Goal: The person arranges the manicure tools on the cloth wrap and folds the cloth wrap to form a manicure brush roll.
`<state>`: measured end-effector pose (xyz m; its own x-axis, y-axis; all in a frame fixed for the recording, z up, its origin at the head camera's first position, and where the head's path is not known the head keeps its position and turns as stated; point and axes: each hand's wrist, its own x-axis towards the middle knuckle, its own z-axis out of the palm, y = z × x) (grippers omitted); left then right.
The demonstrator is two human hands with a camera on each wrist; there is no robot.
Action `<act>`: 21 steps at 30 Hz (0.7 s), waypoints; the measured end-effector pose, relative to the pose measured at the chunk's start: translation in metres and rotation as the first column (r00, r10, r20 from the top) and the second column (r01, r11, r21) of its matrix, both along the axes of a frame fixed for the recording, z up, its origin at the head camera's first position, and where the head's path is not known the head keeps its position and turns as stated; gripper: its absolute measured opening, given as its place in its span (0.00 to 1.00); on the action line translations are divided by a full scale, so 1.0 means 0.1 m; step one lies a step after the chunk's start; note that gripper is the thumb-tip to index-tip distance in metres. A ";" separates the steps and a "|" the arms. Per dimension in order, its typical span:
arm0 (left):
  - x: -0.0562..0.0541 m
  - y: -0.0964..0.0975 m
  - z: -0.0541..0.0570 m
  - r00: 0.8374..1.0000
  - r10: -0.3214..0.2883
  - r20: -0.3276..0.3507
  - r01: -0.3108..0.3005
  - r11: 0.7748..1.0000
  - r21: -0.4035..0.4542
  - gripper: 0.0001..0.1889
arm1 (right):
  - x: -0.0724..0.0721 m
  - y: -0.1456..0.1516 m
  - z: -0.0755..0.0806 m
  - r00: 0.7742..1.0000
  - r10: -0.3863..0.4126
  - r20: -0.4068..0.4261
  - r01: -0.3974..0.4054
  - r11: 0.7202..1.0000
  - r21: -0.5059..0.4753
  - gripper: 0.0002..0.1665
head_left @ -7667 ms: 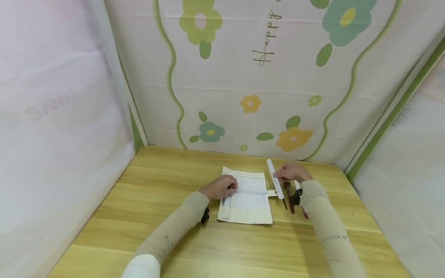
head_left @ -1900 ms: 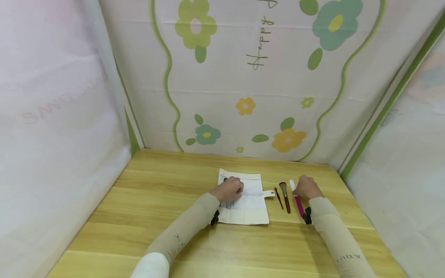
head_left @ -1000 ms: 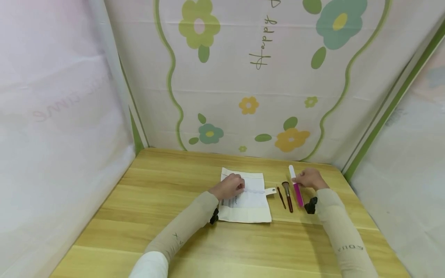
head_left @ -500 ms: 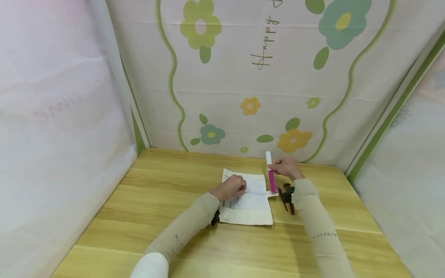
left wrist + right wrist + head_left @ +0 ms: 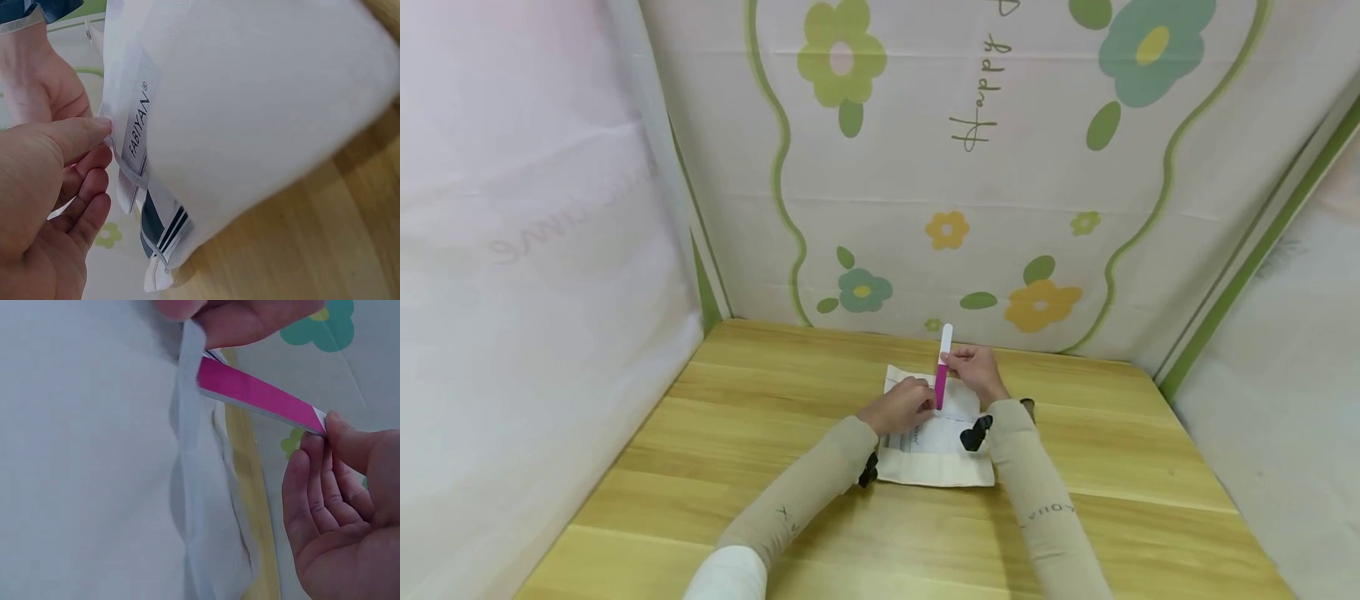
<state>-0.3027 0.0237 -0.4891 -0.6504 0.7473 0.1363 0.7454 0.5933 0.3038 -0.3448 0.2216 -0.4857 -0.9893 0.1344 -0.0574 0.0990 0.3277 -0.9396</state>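
Observation:
A cream fabric pouch (image 5: 936,471) lies unfolded on the table. My left hand (image 5: 901,406) pinches the edge of its inner pocket between thumb and fingers, lifting the edge in the left wrist view. My right hand (image 5: 976,371) pinches a pink-and-white nail file (image 5: 941,385) near the middle. In the right wrist view the pink end of the nail file (image 5: 259,397) reaches behind the raised pocket edge (image 5: 189,444). Inside the pocket, a white strip printed FABIYAN (image 5: 139,125) and a dark striped item (image 5: 164,225) show at the opening.
Just right of the right sleeve, the dark head of a brush (image 5: 1028,407) peeks out on the wooden table (image 5: 1135,450); the sleeve hides the rest. Flower-printed cloth walls (image 5: 880,175) stand at the back and on both sides.
My right hand has picked up the pink-and-white nail file from the table's right side and carried it left to the pouch. The printed white file it held earlier has left its grip.

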 end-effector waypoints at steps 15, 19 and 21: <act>0.03 0.02 0.02 0.999 0.015 0.032 -0.015 1.000 -0.022 0.06 | 0.15 0.07 -0.19 0.974 0.099 0.202 -0.101 0.995 0.000 0.16; 0.02 0.02 0.02 0.999 0.011 0.031 -0.010 1.000 -0.009 0.05 | 0.18 0.07 -0.18 0.953 0.162 0.256 -0.167 0.986 -0.004 0.16; 0.02 0.02 0.02 1.000 0.007 0.024 -0.007 1.000 -0.007 0.05 | 0.20 0.08 -0.17 0.945 0.192 0.264 -0.195 0.981 -0.014 0.15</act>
